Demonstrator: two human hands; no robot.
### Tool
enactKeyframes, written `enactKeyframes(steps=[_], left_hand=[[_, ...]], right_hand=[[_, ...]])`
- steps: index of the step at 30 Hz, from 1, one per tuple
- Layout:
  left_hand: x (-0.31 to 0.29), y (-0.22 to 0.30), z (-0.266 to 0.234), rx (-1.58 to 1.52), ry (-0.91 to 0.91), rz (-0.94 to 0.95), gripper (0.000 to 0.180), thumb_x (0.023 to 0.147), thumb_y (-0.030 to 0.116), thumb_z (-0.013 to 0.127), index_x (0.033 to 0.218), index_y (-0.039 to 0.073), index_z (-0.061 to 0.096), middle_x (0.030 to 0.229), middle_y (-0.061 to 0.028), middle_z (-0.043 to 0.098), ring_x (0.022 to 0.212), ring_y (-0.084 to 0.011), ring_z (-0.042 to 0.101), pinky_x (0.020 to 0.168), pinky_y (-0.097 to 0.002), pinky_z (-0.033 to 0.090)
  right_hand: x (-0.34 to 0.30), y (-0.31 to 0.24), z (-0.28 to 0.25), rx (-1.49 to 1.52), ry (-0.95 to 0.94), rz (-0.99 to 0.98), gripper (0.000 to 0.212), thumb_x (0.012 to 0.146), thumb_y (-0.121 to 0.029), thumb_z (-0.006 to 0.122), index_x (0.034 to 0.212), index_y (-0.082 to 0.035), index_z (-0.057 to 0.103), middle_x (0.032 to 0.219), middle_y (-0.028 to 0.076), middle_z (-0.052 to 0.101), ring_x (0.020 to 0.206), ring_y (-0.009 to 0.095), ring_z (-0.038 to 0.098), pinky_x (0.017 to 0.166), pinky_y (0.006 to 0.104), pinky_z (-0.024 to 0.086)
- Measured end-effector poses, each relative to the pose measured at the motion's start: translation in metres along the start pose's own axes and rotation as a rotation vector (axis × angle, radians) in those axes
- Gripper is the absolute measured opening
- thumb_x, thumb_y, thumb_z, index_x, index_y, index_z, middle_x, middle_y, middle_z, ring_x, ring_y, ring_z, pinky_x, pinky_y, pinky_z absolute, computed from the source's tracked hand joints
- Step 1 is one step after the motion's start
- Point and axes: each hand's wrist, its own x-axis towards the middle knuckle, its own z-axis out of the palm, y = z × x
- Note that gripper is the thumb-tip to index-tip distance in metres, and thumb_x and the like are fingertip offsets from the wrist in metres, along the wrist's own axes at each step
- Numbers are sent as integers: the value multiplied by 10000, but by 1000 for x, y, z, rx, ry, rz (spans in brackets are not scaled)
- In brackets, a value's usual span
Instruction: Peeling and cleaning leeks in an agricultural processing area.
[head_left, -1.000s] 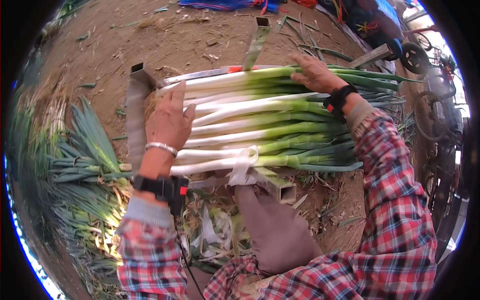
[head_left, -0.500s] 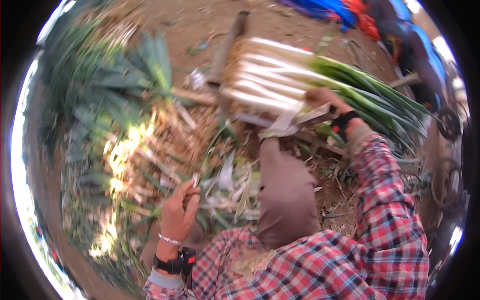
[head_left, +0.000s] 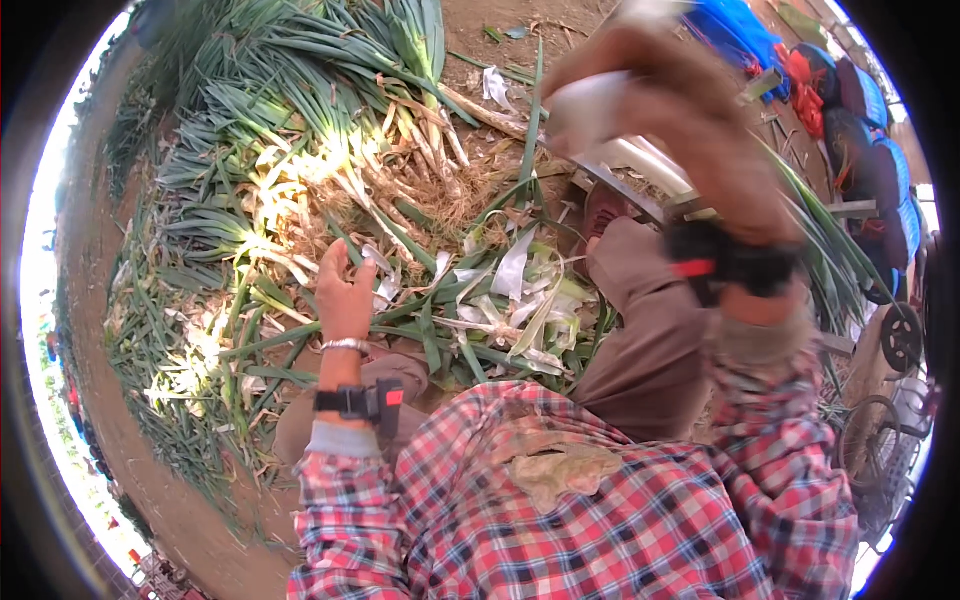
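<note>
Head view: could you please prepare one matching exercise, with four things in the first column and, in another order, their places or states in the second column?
Things
1. Thin silver metal bracelet
2. Bare right hand
3. Loose pile of green-and-white leeks
4. Red, white and dark checked shirt

Places or states
A. blurred, near the top edge
B. along the bottom edge
C. worn just below the left hand
D. lying at upper left

Pairs: 1-C, 2-A, 3-D, 4-B

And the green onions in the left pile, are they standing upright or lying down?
Lying down: the green onions stretch along the ground, leaves fanned out, roots exposed.
</note>
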Motion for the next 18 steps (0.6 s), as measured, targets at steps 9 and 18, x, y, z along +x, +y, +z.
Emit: enactKeyframes(steps=[9, 18], left_hand=[[-101, -164, 122, -302, 70, -771, 1080, 656, 442, 811, 1400, -107, 252, 1409, -295, 350, 1278, -379, 407, 1066, -399, 325], [-161, -170, 211, -749, 38, -981, 649, 745, 222, 781, 1272, -10, 480, 1150, -85, 609, 971, -203, 597, 870, -321, 468]], right_hand=[[-5, 335, 125, -688, -32, 547, 247, 853, -207, 557, 1019, -26, 585, 994, 220, 605, 913, 436, 559, 816, 458, 464], [-160, 336, 257, -252, -245, 1010, 410, 923, -320, 452, 1169, -12, 564, 1163, 271, 555, 1056, 397, 546, 954, 444, 404]])
